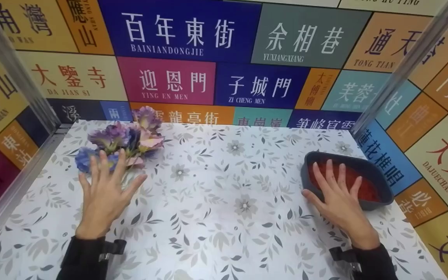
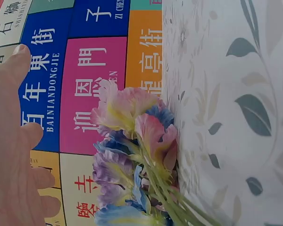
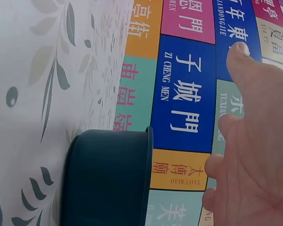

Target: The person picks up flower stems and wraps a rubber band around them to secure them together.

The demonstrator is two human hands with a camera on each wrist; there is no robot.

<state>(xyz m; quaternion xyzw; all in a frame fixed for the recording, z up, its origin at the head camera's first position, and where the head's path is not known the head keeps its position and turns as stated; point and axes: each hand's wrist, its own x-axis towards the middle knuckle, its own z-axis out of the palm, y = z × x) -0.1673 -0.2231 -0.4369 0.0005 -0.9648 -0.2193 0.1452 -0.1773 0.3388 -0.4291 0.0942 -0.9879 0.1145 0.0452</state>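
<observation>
My left hand (image 1: 105, 190) is spread over the near side of a bunch of artificial flowers (image 1: 146, 134) in purple, blue and pink. In the left wrist view the blooms (image 2: 132, 108) and green stems (image 2: 165, 197) lie on the table, with the hand above and apart from them. At the right, my right hand (image 1: 338, 198) spreads its fingers over a dark blue-grey basin (image 1: 383, 194) with something red inside. The right wrist view shows the basin's outer wall (image 3: 104, 179) standing on the table and the hand raised above its rim. Neither hand holds anything.
The table (image 1: 216, 217) has a white covering with a leaf and flower print. Walls with coloured panels (image 1: 165, 79) of large lettering stand behind and at both sides. Metal posts (image 1: 25, 74) rise at the back left and right corners.
</observation>
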